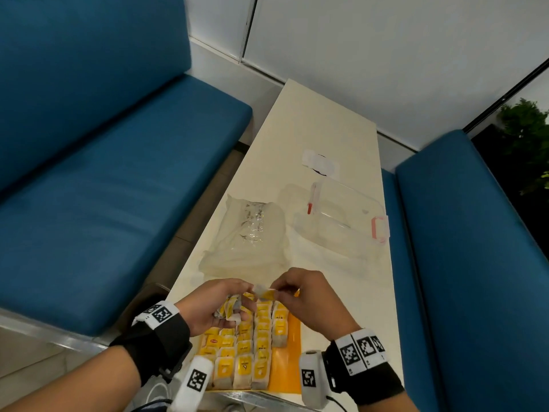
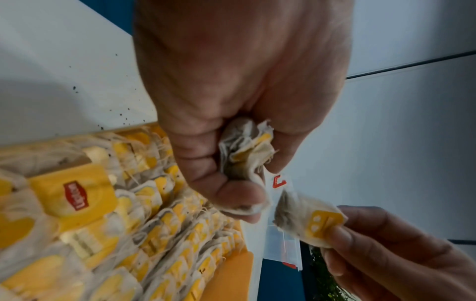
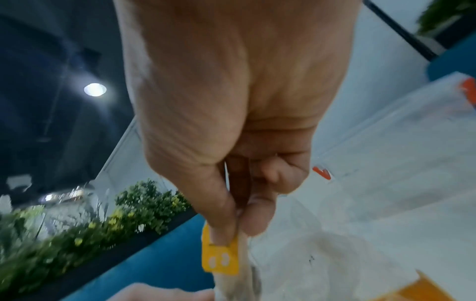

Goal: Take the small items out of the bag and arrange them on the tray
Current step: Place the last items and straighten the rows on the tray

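Note:
An orange tray [image 1: 289,361] at the table's near end carries rows of yellow-tagged tea bags [image 1: 252,346]. My left hand [image 1: 237,295] hovers over the tray's far end and grips a crumpled bundle of tea bags [image 2: 244,154] in its curled fingers. Just to its right, my right hand [image 1: 277,289] pinches a single tea bag [image 2: 304,222] by its yellow tag [image 3: 219,258] between thumb and forefinger. That bag hangs close to the left hand's fingertips. The clear plastic bag [image 1: 249,242] lies flattened on the table beyond the hands.
A clear plastic container [image 1: 341,221] with red latches stands at the table's right, past the bag. A small white packet [image 1: 319,163] lies farther back. Blue benches [image 1: 104,188] flank the narrow table on both sides. Dark crumbs dot the table left of the tray [image 2: 121,114].

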The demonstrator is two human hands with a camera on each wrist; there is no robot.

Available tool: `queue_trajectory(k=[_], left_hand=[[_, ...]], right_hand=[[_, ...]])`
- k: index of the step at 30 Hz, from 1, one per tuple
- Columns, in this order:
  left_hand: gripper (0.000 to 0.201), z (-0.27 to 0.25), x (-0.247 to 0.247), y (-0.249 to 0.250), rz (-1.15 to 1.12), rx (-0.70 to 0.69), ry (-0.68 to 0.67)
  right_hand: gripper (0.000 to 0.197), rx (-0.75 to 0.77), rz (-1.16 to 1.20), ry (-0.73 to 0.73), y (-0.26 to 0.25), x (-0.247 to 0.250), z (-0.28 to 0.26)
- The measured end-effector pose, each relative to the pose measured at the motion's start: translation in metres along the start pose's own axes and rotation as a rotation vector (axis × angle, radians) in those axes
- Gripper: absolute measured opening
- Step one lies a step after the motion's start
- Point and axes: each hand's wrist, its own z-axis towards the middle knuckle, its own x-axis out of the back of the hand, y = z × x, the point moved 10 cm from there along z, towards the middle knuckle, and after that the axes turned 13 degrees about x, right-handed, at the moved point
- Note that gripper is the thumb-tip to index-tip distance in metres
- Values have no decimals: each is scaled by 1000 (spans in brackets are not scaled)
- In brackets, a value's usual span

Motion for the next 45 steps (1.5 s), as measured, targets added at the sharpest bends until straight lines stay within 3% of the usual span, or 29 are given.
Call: queue_trajectory(k=[5, 10, 14, 18, 21, 23, 27, 32, 36, 39, 45], left_hand=[[20, -1, 3, 17, 191, -160, 94], [39, -7, -17, 26, 483, -293, 103], [17, -6, -16, 30, 536, -366, 211], [20, -7, -15, 34, 474, -418, 217], [10, -3, -12, 36, 482, -453, 233], [9, 2, -10, 33, 511, -448, 232], [35, 10, -2, 26, 575, -371, 267], [59, 18, 12, 20, 589, -308, 351], [66, 22, 15, 19, 591, -272, 380], [65, 22, 13, 18, 614, -261, 380], [55, 22, 12, 16, 620, -215, 366]], right_hand=[[15, -40, -187, -178, 2, -12, 0], [13, -52, -134, -121, 0, -13, 2], [9, -38, -128, -63, 0, -10, 6], [9, -30, -95, -74, 2, -13, 4], [9, -43, -76, -81, 4, -12, 3], [9, -52, -99, -73, 6, -11, 2], [14, -60, -227, -141, 12, -12, -6], [22, -50, -383, -490, 22, -46, -31], [22, -80, -403, -701, 35, -75, -49], [20, -113, -455, -704, 54, -86, -46], [21, -177, -644, -507, 86, -85, -32]])
